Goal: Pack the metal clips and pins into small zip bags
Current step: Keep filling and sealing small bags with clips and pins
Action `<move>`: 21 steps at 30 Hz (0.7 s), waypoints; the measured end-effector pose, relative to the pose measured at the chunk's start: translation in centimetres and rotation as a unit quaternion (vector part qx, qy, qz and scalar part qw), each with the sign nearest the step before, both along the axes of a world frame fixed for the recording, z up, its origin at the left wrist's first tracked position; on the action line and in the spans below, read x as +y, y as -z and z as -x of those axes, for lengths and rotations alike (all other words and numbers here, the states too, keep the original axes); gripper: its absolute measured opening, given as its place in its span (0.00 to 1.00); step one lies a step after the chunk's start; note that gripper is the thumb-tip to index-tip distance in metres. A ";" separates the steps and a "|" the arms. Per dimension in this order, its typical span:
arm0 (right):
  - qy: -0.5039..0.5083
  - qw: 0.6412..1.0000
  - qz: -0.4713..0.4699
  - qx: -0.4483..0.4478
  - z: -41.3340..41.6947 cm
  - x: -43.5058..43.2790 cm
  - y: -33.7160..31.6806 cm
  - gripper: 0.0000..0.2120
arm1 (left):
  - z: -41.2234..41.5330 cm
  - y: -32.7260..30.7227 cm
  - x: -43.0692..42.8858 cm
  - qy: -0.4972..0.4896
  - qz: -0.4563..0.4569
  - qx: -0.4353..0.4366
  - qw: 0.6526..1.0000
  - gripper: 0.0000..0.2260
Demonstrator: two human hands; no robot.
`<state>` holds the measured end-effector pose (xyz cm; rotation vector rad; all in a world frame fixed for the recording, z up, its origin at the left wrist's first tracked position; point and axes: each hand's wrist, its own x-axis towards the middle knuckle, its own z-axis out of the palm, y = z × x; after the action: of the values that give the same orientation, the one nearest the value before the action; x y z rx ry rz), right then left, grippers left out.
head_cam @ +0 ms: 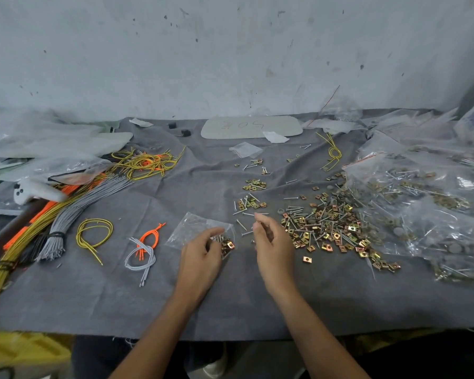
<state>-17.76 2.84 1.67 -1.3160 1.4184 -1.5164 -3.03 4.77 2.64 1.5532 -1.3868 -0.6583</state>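
From the head view, our left hand (203,251) rests on the grey-clothed bench (121,296). Its fingers pinch the mouth of a small zip bag (192,228) with brass clips (227,246) inside. At its 3 o'clock our right hand (272,243) hovers, fingers bunched round a few thin pins (258,222). The loose pile (329,225) of clips and pins lies at that hand's 3 o'clock.

Glossy clear plastic bag (195,228), brassy metal clips (326,231), matt grey cloth (121,296).
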 end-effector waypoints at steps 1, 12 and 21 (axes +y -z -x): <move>0.008 1.000 -0.004 -0.005 0.1 -0.1 0.0 0.12 | 0.0 0.0 0.0 0.000 0.001 0.002 1.000 0.21; 0.029 0.999 -0.004 -0.028 -0.1 0.1 -0.4 0.12 | -0.4 0.6 -0.3 -0.003 0.012 -0.030 0.999 0.16; 0.042 0.890 -0.028 0.453 5.7 -6.6 -2.1 0.11 | -0.4 0.7 -0.6 0.000 0.006 -0.021 1.000 0.16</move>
<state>-23.48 -3.81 3.80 -2.0810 2.0615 -0.8793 -2.66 4.21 1.94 1.5658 -1.4201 -0.6207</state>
